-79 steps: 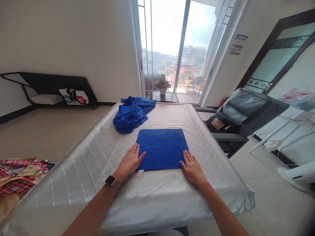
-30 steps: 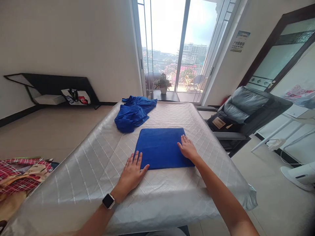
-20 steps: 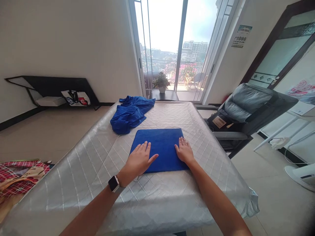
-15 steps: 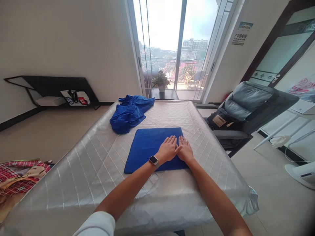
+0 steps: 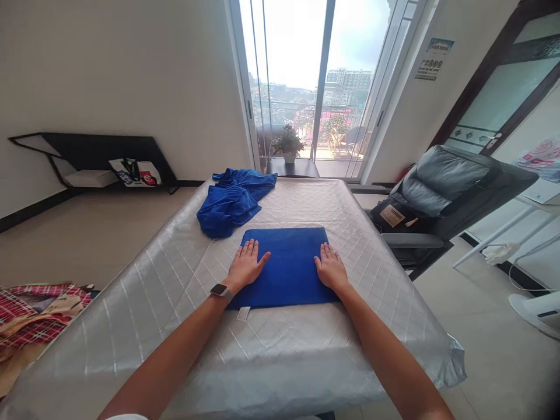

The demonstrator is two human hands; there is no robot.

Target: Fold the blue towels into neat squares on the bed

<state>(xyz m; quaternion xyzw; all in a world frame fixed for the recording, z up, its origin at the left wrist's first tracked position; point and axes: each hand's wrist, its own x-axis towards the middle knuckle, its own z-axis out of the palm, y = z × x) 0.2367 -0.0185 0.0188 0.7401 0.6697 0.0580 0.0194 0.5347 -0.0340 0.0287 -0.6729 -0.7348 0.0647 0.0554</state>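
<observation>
Silver-covered table [image 5: 153,303]: bare strips along left and right edges, open room at far right corner. Crumpled blue cloth [image 5: 231,201], at far left corner. Folded blue cloth [image 5: 291,265], flat, midway between side edges, toward near edge; white tag [image 5: 243,314] at its near side. Left hand [image 5: 246,265]: beside right hand [image 5: 331,266] half a second ago, now well apart. Both flat on folded cloth's opposite sides, fingers extended, thumbs spread.

Cloth label [image 5: 244,314] illegible, wall notices [image 5: 429,69] illegible
</observation>
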